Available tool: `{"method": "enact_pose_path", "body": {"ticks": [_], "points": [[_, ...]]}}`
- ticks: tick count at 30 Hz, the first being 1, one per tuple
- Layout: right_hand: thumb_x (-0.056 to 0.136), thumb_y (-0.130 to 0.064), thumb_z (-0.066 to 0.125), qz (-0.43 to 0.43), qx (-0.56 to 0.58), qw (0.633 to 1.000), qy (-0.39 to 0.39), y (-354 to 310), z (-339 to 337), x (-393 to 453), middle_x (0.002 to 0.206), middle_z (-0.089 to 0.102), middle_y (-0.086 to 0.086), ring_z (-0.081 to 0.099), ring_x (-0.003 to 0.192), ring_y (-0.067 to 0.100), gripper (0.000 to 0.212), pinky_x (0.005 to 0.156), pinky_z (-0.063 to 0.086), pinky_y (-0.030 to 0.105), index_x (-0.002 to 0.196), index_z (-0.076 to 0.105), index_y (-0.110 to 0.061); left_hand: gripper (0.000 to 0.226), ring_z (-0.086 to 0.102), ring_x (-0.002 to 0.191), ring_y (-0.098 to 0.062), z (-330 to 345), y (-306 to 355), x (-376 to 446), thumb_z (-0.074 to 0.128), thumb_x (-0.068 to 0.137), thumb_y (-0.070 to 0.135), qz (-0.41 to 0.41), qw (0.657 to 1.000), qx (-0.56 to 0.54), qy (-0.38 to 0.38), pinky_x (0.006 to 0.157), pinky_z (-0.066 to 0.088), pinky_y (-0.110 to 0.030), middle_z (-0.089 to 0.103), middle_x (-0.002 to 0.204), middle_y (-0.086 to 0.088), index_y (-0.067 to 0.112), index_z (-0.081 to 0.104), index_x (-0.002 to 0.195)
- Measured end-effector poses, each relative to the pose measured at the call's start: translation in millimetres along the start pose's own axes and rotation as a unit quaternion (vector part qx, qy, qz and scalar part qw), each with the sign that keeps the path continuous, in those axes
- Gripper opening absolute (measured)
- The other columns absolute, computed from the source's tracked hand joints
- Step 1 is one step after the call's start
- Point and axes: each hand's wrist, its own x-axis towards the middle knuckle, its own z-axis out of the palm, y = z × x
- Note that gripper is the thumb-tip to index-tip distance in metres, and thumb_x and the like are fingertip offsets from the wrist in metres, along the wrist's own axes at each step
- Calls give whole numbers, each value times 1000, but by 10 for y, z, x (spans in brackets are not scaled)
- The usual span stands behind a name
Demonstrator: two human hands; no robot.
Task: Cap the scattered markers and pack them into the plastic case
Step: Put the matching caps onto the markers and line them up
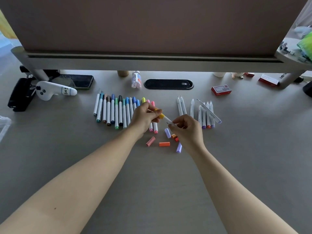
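Observation:
Both hands meet over the desk's middle on one white marker (168, 120). My left hand (145, 116) pinches its yellow cap (161, 116), which sits on the marker's end. My right hand (187, 128) grips the white barrel. A row of capped markers (116, 110) lies to the left, partly under my left hand. Uncapped white markers (205, 114) lie to the right. Loose caps lie below the hands: pink (150, 141), orange (164, 144), lilac (167, 133) and another lilac (179, 147). A clear plastic piece (4, 127), maybe the case, shows at the left edge.
A raised shelf (152, 60) spans the back of the desk. Under it lie a phone (76, 81), a white controller (54, 90), a black stapler (21, 94), a small bottle (136, 79), a black oval grommet (168, 84) and a red staple box (221, 90).

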Motion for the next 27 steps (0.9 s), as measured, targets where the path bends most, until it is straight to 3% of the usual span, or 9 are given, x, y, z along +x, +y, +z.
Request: {"method": "enact_pose_path", "body": {"ticks": [4, 6, 9, 13, 18, 24, 27], "points": [[79, -7, 64, 6, 23, 999, 23, 5, 58, 68, 56, 49, -8, 43, 52, 9, 27, 53, 34, 25, 63, 50, -23, 19, 58, 55, -6, 69, 28, 67, 56, 88, 7, 12, 1000, 14, -3, 61, 51, -18, 52, 76, -2, 14, 41, 77], [80, -10, 63, -6, 26, 999, 29, -57, 106, 131, 57, 49, -9, 42, 53, 8, 27, 53, 33, 24, 63, 48, -24, 19, 56, 63, -9, 134, 77, 111, 58, 86, 11, 17, 999, 30, -13, 70, 50, -23, 52, 79, -2, 12, 41, 94], [86, -17, 59, -19, 47, 999, 14, -129, 149, 257, 64, 53, -10, 48, 59, 7, 13, 58, 38, 24, 74, 55, -19, 42, 57, 78, -16, 159, 158, 252, 59, 87, 18, 9, 999, 47, 6, 86, 46, -32, 54, 88, -2, 12, 38, 123], [89, -13, 52, 34, 62, 996, 62, 77, 41, 467, 71, 58, -10, 54, 69, 9, 12, 64, 41, 25, 91, 64, -15, 43, 58, 74, -11, 91, 146, 473, 57, 88, 17, 8, 998, 57, 16, 83, 48, -29, 54, 94, -6, 12, 39, 127], [88, -16, 54, 63, -83, 989, 103, 334, -101, 765, 118, 60, 2, 52, 110, 18, 26, 83, 37, 25, 114, 60, -13, 49, 52, 90, -19, 80, -37, 732, 58, 87, 29, 28, 975, 218, 8, 79, 42, -29, 52, 99, -6, 14, 36, 129], [88, -28, 57, 38, -265, 962, 47, 425, 63, 936, 143, 38, 5, 24, 135, 23, 41, 108, 17, 32, 127, 53, -18, 56, 50, 114, -31, 82, -232, 882, 58, 86, 33, 66, 929, 363, -20, 100, 40, -44, 55, 120, -16, 12, 35, 133], [87, -32, 58, 49, -314, 948, 33, 422, 131, 980, 147, 30, 7, 16, 138, 23, 45, 111, 14, 39, 128, 51, -16, 57, 38, 123, -29, 40, -283, 910, 56, 86, 36, 97, 888, 448, -18, 102, 28, -38, 51, 128, -14, 11, 37, 134]]}}
